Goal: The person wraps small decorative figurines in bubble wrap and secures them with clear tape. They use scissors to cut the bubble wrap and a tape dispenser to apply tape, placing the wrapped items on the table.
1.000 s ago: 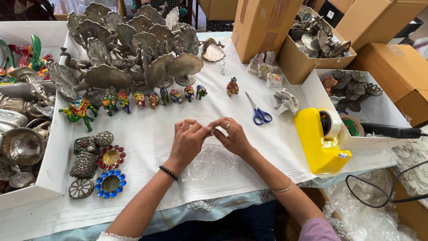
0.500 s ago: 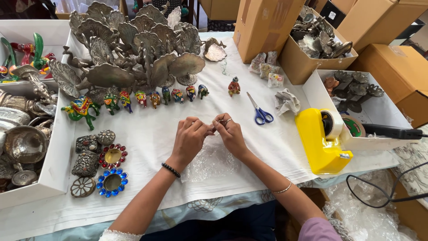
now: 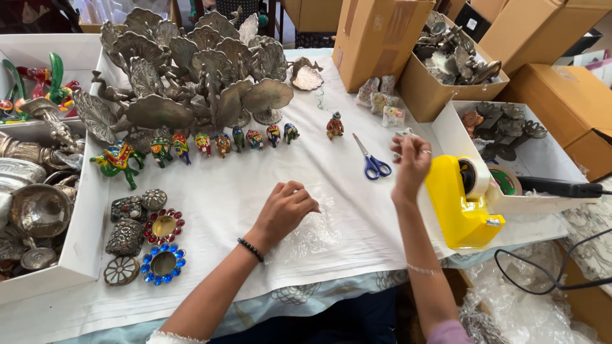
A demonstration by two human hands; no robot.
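while the left hand (image 3: 285,210) is rested with curled fingers on a clear plastic sheet (image 3: 312,232), the right hand (image 3: 411,164) is raised, fingers loosely bent, beside a yellow tape dispenser (image 3: 454,207), where tape could be stuck to itself if pulled crookedly.

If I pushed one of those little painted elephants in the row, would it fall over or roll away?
Probably neither. Each painted elephant stands on four short legs, so it would likely slide on the white cloth or tip sideways if shoved hard. It looks small and light. The painted parts could chip, so push gently.
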